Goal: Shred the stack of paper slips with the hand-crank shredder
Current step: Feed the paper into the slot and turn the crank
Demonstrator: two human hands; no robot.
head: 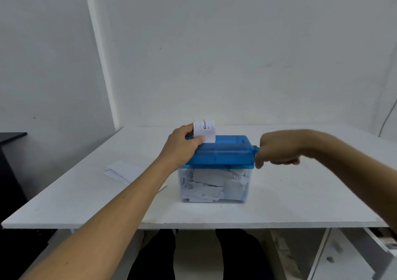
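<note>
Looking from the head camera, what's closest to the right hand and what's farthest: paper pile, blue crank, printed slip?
1. blue crank: gripped by the right hand, at the shredder's right end.
2. printed slip: upright on the shredder's top, left part.
3. paper pile: on the table, far left.

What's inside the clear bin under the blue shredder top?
White paper shreds pile up inside the clear bin. The blue top hides the cutters and the pile's peak.

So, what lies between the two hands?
The shredder's blue lid, from the left hand pinching a slip to the right hand on the crank, in the head view.
</note>
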